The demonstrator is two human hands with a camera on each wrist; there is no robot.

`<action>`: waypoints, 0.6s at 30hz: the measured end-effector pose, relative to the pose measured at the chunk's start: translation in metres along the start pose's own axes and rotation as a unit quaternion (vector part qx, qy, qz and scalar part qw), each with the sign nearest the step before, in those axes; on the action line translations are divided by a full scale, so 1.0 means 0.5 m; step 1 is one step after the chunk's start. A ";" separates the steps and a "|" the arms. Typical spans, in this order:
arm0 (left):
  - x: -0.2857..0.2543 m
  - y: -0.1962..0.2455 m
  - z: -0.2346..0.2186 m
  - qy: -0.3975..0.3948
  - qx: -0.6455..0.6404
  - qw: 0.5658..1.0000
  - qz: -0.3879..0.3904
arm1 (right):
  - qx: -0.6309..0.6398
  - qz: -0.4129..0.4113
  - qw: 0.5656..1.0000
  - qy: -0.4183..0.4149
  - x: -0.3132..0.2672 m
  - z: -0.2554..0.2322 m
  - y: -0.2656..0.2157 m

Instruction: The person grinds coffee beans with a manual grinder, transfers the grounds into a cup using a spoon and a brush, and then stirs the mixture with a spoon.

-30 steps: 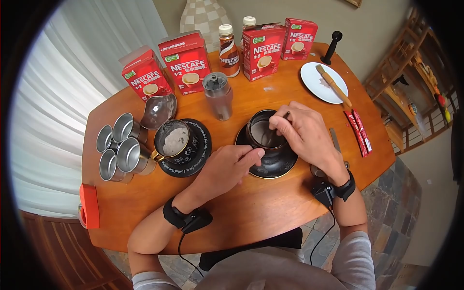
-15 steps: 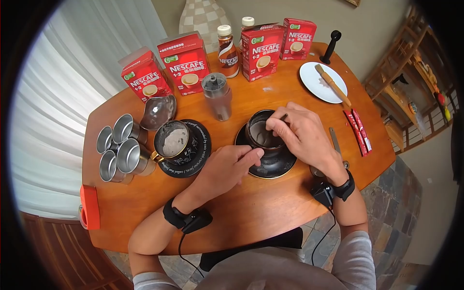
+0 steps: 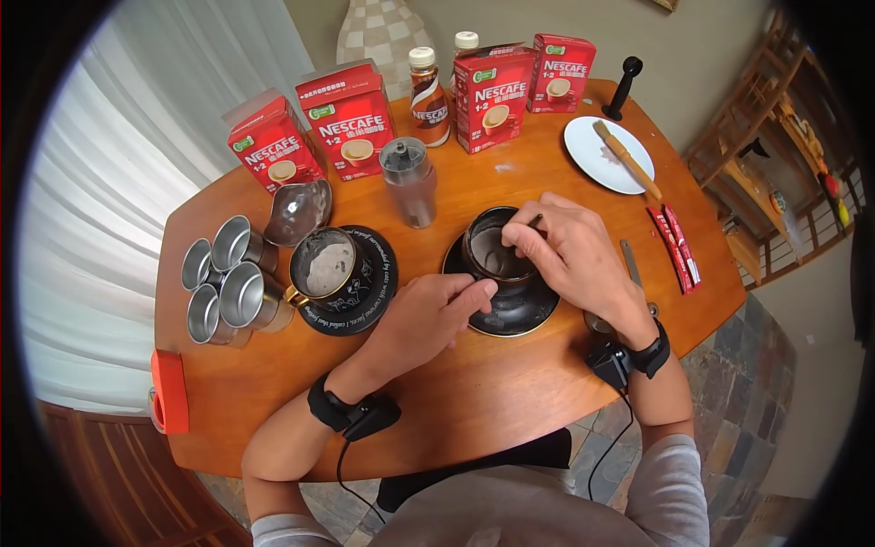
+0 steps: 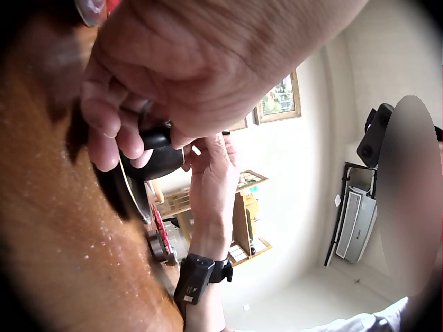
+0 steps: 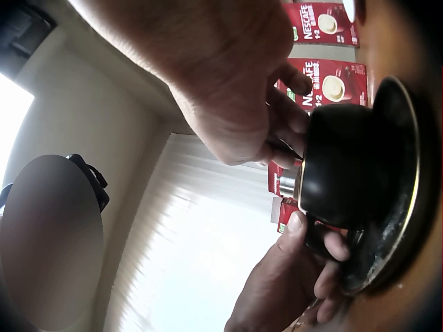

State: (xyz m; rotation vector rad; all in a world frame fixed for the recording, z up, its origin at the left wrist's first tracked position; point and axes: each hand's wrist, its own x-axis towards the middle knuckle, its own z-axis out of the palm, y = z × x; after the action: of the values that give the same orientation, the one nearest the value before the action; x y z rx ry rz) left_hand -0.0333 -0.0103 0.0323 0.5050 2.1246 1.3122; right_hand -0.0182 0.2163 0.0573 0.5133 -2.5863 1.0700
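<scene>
A black cup [image 5: 339,166] with a thin gold rim stands on its black saucer [image 3: 519,316] in the middle of the table. My left hand [image 3: 430,313] grips the cup's handle from the near left, fingers curled through it in the left wrist view. Over the cup's right side, my right hand [image 3: 572,253] pinches a thin dark spoon [image 3: 536,221] that dips inside; its lower end is hidden. Dark liquid shows in the cup. To the left, a second cup [image 3: 298,295] with a gold handle and greyish contents rests on a lettered black saucer [image 3: 374,278].
Several metal cups [image 3: 244,292] cluster at the left. Behind stand a grinder-like cylinder [image 3: 410,182], red Nescafe boxes [image 3: 351,128] and bottles [image 3: 431,96]. At the right lie a white plate [image 3: 588,150] with a brush [image 3: 629,161], red sachets [image 3: 676,251] and a metal utensil [image 3: 631,263].
My right hand has shifted slightly left over the cup with the spoon, which has moved within it. My left hand keeps its grip on the handle.
</scene>
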 end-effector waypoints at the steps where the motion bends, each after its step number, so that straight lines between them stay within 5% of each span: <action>1: 0.000 0.000 0.000 0.001 0.000 1.000 0.000 | -0.008 -0.007 1.000 0.004 0.000 0.002 0.001; 6: 0.000 -0.002 0.001 0.002 0.000 1.000 0.002 | -0.027 0.011 1.000 0.009 0.002 -0.002 -0.002; 9: -0.001 0.001 0.002 0.003 0.000 1.000 0.000 | -0.004 -0.045 0.999 0.013 0.000 0.012 0.006; 15: -0.001 -0.001 0.001 0.001 -0.003 1.000 0.004 | -0.008 0.023 1.000 0.002 0.002 0.001 -0.003; 18: -0.001 -0.002 0.003 0.005 -0.008 1.000 0.011 | 0.011 -0.038 0.999 0.023 -0.001 0.020 0.007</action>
State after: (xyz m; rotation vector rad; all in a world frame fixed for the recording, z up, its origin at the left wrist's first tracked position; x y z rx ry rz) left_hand -0.0319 -0.0100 0.0311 0.5174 2.1197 1.3449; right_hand -0.0204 0.2114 0.0480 0.5798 -2.4961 1.0748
